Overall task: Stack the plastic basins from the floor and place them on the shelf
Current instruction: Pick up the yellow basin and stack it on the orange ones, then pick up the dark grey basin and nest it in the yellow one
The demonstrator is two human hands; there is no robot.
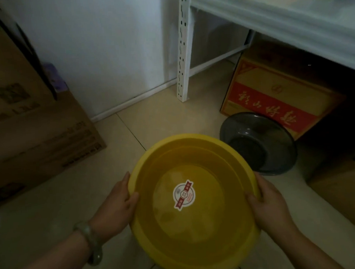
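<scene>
The yellow plastic basin (195, 202) fills the lower centre of the frame, held level and mouth-up between both hands above the tiled floor (162, 122). The left hand (116, 205) presses against the rim on the left side with its thumb hooked over the lip, a pale bangle (92, 244) on the wrist; the right hand (269, 203) clasps the opposite rim the same way, thumb over the edge and fingers out of sight beneath. A round red-and-white sticker (183, 195) sits on the basin's inner bottom, and a stepped ring inside the wall hints that a second basin may already be nested within, though I cannot tell for certain. It looks light, thin-walled and a little flexible, with a smooth, slippery surface, so gripping the rolled rim at two opposite points seems the surest hold. Just beyond it, right of centre, a dark grey translucent basin (259, 143) rests on the floor, its near edge hidden behind the yellow rim. Behind that stands a red-and-yellow cardboard box (272, 98) tucked under the white shelf (289, 23), which crosses the upper right on a perforated metal upright (183, 53). Large brown cardboard boxes (37, 127) fill the left of the frame against the pale wall (109, 46).
</scene>
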